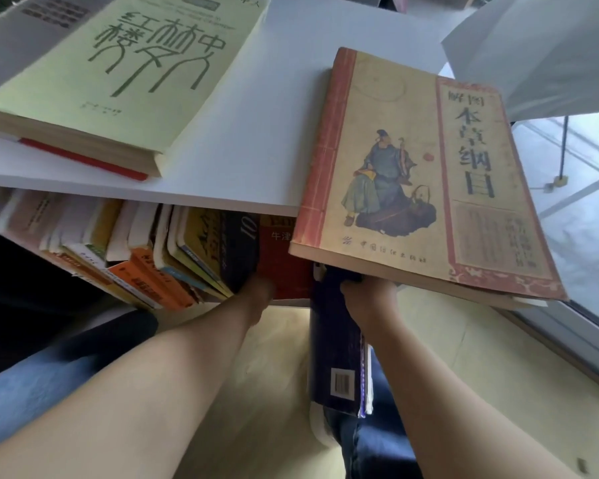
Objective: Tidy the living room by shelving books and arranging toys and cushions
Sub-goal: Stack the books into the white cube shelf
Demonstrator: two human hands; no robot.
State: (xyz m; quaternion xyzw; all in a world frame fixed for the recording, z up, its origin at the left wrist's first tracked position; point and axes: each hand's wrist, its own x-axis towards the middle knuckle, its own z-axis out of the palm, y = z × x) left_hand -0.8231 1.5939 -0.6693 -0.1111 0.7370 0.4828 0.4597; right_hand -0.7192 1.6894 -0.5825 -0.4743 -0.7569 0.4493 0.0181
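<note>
My right hand [370, 302] grips a dark blue book [336, 344] with a barcode on its cover, held upright just in front of the shelf opening. My left hand [256, 293] presses against a row of leaning books [173, 250] on the lower shelf, next to a red book [281, 267]; its fingers are hidden among them. On top of the white shelf board [249, 140] lies a tan book with a seated figure [419, 178], overhanging the edge above my right hand. A thick pale yellow book [135, 70] lies at the top left.
A red-edged book [83, 157] sits under the yellow one. A white sheet or board [540, 50] hangs at the top right. A window frame [574, 326] and glass run along the right. My knees in jeans [32, 385] are below, over a pale wood floor [464, 361].
</note>
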